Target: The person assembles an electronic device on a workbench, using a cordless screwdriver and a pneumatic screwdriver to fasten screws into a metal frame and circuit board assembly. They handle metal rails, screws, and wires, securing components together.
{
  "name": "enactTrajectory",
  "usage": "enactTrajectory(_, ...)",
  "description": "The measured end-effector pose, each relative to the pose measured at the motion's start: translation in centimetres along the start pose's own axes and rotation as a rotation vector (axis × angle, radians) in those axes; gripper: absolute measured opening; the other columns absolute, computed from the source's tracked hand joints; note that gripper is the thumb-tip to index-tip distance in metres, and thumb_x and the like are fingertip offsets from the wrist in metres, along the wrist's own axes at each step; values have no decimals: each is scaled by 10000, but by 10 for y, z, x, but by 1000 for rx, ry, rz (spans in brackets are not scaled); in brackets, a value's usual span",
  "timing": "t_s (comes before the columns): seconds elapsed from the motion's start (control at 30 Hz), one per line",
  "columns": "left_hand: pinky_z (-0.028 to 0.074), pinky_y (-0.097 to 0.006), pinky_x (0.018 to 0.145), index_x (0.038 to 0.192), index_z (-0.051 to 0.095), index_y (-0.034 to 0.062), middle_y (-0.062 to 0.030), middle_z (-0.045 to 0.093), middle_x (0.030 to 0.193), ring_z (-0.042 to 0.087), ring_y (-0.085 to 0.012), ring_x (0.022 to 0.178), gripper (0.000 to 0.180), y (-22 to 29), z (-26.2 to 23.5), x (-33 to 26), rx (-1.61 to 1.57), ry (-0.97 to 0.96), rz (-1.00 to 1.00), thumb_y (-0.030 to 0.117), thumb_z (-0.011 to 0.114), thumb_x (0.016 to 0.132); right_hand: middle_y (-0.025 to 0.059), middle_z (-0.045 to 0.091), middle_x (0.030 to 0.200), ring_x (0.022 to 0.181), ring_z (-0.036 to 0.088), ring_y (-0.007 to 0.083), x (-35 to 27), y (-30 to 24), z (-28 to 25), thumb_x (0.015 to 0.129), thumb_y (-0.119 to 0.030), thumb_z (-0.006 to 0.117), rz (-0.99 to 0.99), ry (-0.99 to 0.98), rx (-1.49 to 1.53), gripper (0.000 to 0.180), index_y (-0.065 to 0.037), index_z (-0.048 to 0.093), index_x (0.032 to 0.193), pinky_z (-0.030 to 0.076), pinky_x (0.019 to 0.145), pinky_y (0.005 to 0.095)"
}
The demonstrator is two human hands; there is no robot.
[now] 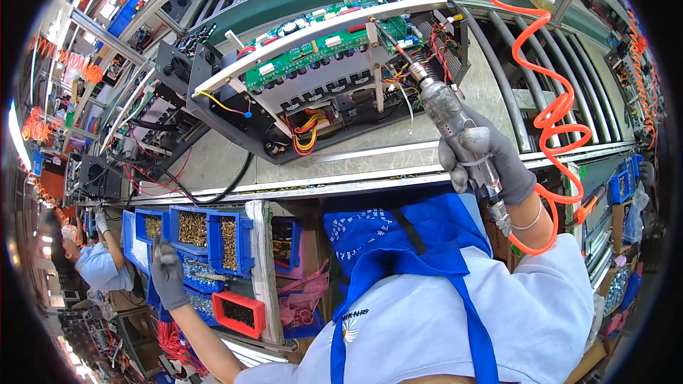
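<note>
My right hand (489, 153), in a grey glove, is wrapped round a pneumatic screwdriver (447, 112). Its long bit points up and left into an open electronics chassis (324, 144), near the green circuit board (313, 57). Whether the tip touches a screw cannot be made out. My left hand (168, 276), also gloved, is at the left beside blue bins of small fasteners. Its fingers are drawn together, and anything between them is too small to see. Brass-coloured screws fill one blue bin (245, 242) close to it.
An orange coiled air hose (558, 110) runs from the tool up past the roller conveyor (526, 64). A red bin (257, 316) holds black parts. Another chassis (146, 124) stands at the left with loose cables. At the far left a co-worker (107, 267) reaches toward the line.
</note>
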State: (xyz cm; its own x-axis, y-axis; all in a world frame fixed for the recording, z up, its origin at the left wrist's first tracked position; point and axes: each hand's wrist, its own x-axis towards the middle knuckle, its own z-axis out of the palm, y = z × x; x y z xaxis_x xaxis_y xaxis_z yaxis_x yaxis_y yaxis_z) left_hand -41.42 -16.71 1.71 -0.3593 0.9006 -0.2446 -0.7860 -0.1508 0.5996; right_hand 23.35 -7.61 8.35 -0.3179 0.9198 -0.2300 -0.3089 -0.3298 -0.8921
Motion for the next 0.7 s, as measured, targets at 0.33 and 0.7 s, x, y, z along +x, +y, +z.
enactTrajectory(0.33, 222, -97, 362, 1229, 486, 3, 59, 331, 775, 285, 13, 552, 290, -162, 280, 37, 505, -495, -251, 210, 506, 1027, 135, 642, 834, 567, 652, 184, 10, 27, -21, 884, -400, 571, 49, -225, 541, 521, -20, 488, 1231, 546, 485, 321)
enactTrajectory(0.7, 461, -168, 674, 1246, 622, -18, -43, 645, 892, 560, -38, 761, 332, -277, 444, 145, 1195, -1302, 142, 167, 589, 972, 134, 635, 808, 550, 632, 154, -8, 11, 9, 852, -337, 572, -61, -78, 201, 639, -34, 393, 1385, 534, 467, 267)
